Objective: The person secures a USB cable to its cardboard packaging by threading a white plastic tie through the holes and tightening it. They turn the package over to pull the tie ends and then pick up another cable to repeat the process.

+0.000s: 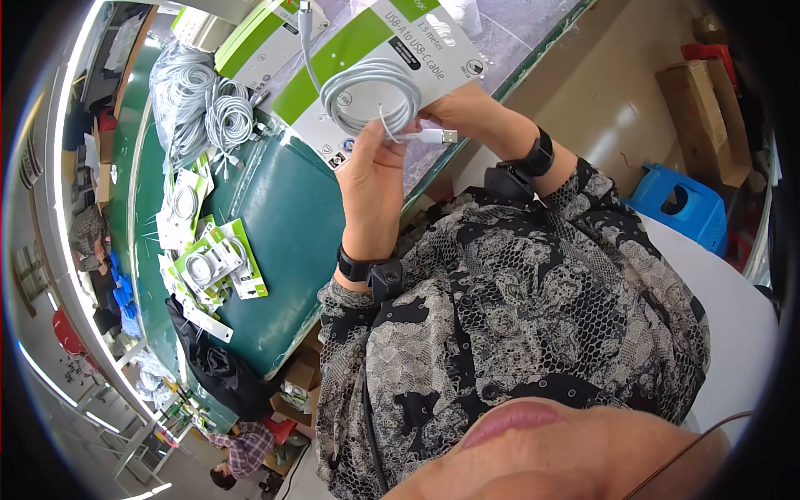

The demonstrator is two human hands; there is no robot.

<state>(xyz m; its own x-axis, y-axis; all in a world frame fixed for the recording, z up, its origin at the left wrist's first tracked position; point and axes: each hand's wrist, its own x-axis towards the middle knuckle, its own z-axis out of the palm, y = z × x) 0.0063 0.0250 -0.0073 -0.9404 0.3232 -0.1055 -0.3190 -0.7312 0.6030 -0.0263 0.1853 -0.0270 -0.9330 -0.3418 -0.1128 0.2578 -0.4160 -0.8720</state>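
A coiled white USB cable (331, 90) lies against the front of a white and green packaging card (450, 73). My left hand (375, 171) is closed on the coil's lower side, thumb and fingers pinching it near a thin white tie. One plug (438, 137) sticks out to the right of those fingers, and the cable's other end (305, 18) rises past the coil's upper left. At the card's lower right edge my right hand (465, 108) grips the card. Its fingertips are hidden behind it.
On the green-topped table (275, 200) lies a clear bag of coiled cables (182, 96), with loose coils (229, 121) beside it. More flat cards (262, 46) are stacked at the far side. Carded cables (204, 262) pile up at left, near a black bag (218, 367). A blue plastic stool (679, 204) stands right.
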